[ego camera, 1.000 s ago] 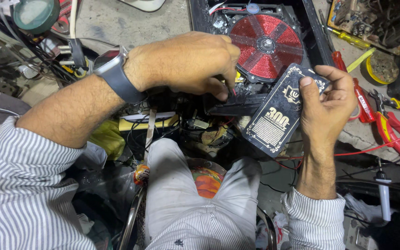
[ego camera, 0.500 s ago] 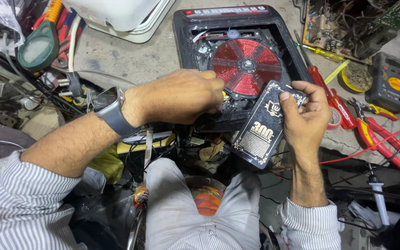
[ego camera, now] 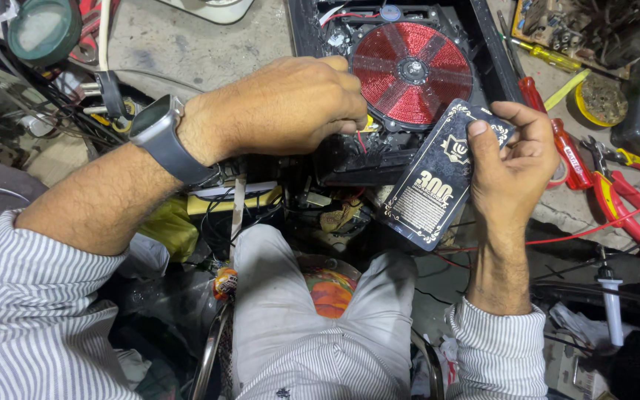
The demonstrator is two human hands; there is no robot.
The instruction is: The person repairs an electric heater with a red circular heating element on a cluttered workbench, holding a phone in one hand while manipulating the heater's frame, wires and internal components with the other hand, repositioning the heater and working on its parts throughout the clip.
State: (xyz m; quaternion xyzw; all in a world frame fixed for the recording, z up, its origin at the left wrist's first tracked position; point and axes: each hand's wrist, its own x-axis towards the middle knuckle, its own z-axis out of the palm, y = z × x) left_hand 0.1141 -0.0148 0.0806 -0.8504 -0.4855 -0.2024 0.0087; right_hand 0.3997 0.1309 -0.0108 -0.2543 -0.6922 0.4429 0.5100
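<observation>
Cluttered floor (ego camera: 187, 44): left hand (ego camera: 290, 107) pinches wire (ego camera: 362, 141) by red coil (ego camera: 412, 70); right hand (ego camera: 516, 159) clasps black box (ego camera: 438, 178), tilted aside for access.

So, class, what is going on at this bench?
A person sits over an opened black appliance with a round red coil. The left hand, a dark watch on its wrist, pinches thin wires at the casing's edge. The right hand holds a flat black printed box beside it. Red-handled pliers lie nearby.
</observation>
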